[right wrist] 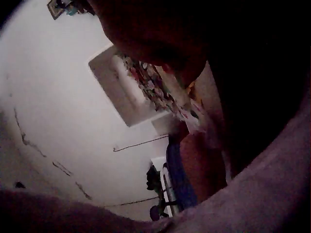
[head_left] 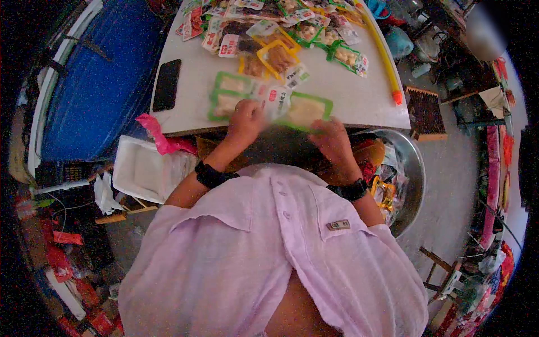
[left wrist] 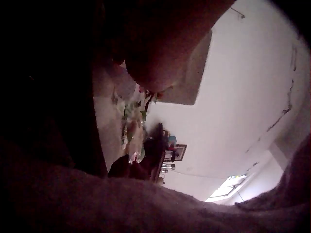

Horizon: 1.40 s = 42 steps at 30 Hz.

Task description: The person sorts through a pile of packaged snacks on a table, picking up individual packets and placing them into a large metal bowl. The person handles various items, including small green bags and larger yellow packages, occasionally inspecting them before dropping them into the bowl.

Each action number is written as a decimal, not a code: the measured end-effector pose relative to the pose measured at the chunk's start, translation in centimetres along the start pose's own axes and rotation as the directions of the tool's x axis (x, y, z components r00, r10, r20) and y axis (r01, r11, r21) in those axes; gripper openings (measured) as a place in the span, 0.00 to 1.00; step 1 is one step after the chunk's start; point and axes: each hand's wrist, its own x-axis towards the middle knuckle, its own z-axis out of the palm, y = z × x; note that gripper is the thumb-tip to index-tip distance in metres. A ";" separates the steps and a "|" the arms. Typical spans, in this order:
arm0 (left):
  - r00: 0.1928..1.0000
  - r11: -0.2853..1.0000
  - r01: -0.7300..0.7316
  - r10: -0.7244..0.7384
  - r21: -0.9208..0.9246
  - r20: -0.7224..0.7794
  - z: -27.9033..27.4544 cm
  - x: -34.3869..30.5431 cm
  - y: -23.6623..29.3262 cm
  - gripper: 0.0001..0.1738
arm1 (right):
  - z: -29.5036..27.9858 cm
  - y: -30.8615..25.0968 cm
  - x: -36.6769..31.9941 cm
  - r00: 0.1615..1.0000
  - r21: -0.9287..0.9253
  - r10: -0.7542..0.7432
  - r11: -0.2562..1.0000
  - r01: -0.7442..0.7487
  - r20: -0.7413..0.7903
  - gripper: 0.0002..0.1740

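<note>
In the head view, green-edged packets lie at the table's near edge: a left packet (head_left: 225,104) and a right packet (head_left: 307,110), with white and red labels between them. The left hand (head_left: 245,121) has its fingers curled at the middle of these packets, pinching their near side. The right hand (head_left: 332,140) pinches the lower right corner of the right packet. Both hands and the packets are somewhat blurred. In the left wrist view the left hand (left wrist: 160,48) is a dark shape; in the right wrist view the right hand (right wrist: 155,39) is also dark.
Packets in a pile (head_left: 281,33) cover the far part of the table (head_left: 185,126). A black phone (head_left: 167,85) lies at its left and a yellow tube (head_left: 382,50) along its right. Below stand a white foam box (head_left: 140,168) and a metal basin (head_left: 418,185) with packets.
</note>
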 end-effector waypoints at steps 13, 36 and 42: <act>0.994 0.990 0.089 -0.096 -0.110 -0.059 -0.7 0.0 1.0 0.04 | -1.5 0.6 0.8 0.955 -0.356 -0.227 0.891 0.283 0.190 0.10; 0.946 0.936 -0.322 0.313 0.142 0.083 -0.1 -0.6 0.6 0.05 | 7.1 0.4 5.1 0.827 -0.810 -0.135 0.166 0.562 0.546 0.09; 0.925 0.915 -0.378 0.369 0.143 0.088 -0.2 -1.0 0.3 0.06 | 6.1 2.8 7.0 0.665 -0.669 -0.077 -0.050 0.742 0.743 0.08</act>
